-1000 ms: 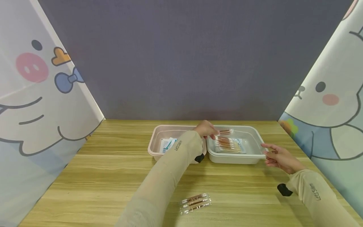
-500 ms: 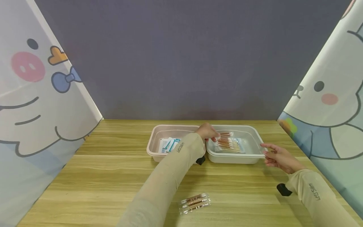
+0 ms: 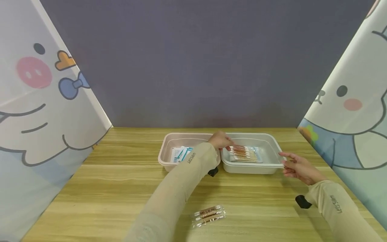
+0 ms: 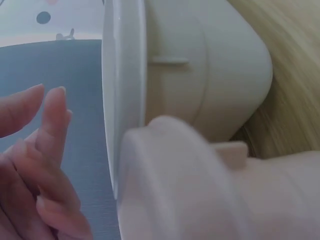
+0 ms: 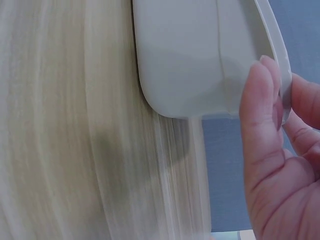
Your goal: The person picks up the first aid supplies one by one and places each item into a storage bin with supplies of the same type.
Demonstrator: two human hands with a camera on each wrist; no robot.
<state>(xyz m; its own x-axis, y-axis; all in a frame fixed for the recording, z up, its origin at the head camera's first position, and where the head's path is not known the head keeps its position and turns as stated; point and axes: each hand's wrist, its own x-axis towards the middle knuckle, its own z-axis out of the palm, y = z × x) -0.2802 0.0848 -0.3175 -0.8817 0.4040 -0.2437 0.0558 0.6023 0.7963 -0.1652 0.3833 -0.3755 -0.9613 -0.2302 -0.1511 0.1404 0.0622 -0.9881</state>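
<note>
My left hand (image 3: 221,140) is over the left side of the white plastic bin (image 3: 269,165), next to a stack of clear packets of brown-tinted cotton swabs (image 3: 244,154). In the left wrist view its thumb and index fingertip (image 4: 56,97) are slightly apart, with nothing seen between them. My right hand (image 3: 302,169) pinches the bin's right rim; the right wrist view has the thumb and fingers on either side of that rim (image 5: 280,55). Another clear packet of cotton swabs (image 3: 209,215) lies on the table near the front.
A pinkish plastic bin (image 3: 164,148) adjoins the white one on the left and holds blue-and-white packets (image 3: 182,153), partly hidden by my left sleeve. Both bins stand on the wooden table (image 3: 105,188) before a grey back panel (image 3: 196,67), with printed cloths at both sides.
The cotton swab packet at my left fingertips has gone down onto the stack in the white bin, and the fingers have let go. My right hand has stayed on the rim.
</note>
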